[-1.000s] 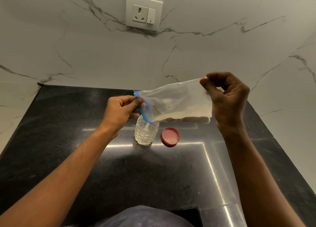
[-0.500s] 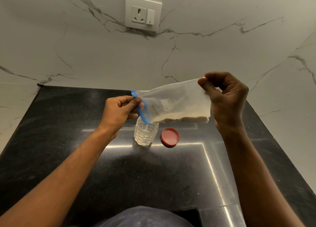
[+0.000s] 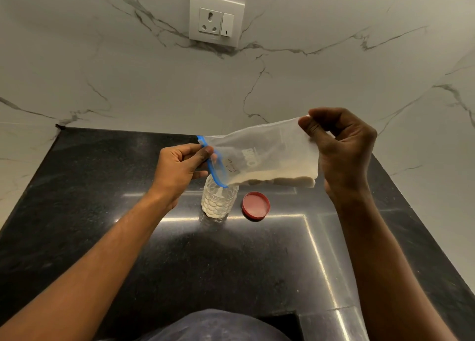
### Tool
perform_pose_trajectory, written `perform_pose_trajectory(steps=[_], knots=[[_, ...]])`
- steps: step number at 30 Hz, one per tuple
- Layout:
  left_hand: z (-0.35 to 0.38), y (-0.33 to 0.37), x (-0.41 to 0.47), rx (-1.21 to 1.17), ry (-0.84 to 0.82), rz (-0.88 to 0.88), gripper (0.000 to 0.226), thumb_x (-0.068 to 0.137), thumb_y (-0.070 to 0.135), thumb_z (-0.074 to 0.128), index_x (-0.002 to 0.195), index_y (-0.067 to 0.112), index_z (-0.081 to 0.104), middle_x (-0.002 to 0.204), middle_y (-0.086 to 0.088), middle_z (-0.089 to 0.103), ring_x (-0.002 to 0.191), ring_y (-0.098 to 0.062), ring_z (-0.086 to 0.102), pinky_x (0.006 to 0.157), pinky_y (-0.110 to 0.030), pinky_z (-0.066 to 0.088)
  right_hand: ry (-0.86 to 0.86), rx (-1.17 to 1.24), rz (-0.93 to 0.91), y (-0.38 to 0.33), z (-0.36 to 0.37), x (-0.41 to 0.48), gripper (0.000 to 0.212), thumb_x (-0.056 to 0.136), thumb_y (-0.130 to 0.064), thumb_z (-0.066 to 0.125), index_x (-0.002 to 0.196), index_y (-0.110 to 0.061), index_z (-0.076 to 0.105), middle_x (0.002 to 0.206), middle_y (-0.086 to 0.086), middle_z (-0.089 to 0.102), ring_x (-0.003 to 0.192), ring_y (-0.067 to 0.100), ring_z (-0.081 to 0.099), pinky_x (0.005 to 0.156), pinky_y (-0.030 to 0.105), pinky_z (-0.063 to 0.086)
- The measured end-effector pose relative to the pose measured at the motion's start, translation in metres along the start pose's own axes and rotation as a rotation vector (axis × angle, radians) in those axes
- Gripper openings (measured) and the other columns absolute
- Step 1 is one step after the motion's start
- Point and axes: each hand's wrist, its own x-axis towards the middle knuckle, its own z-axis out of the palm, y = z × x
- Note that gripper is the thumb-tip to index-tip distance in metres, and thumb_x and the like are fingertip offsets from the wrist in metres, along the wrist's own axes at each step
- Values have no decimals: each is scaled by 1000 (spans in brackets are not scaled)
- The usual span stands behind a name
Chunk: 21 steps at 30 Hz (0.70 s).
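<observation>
A clear zip bag with a blue zip strip lies on its side in the air, pale powder along its lower edge. My left hand pinches the blue zip end, whose lower corner hangs over the mouth of a small clear textured jar. My right hand pinches the bag's bottom corner, held higher than the zip end. The jar stands open on the black counter with whitish powder inside. Its red lid lies flat just to the right of it.
White marble walls close the counter at the back and right, with a socket and switch plate high on the back wall. Bright light streaks cross the glossy counter. My dark clothing shows at the bottom edge.
The bag's zip corner has settled slightly lower over the jar mouth, and powder has shifted toward that end. Both hands hold the same grips.
</observation>
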Motion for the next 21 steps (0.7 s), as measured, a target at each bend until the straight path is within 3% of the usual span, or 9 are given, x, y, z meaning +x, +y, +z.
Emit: perform_pose_trajectory(steps=[3,15,21], knots=[[-1,0,0,8,5,10,28,97,19,70,121,6,76,107,-8,82,95,-20,81,74,-30,68,-41,-6,2,-1,1,0,19,89,-11,83,105,-9,75,92,2,75,84,9,71,74,23,59],[0,0,-2,-23,-30,9,18,94,22,71,111,18,77,99,3,84,94,-16,81,72,-27,67,-12,70,73,3,-6,2,19,86,-12,86,103,-12,77,95,10,77,89,21,73,76,26,59],[3,0,-2,-17,-15,7,21,92,26,72,110,18,77,99,6,84,94,-15,81,71,-26,67,-36,67,60,1,-4,3,19,87,-10,85,104,-9,76,94,6,77,87,14,73,76,23,59]])
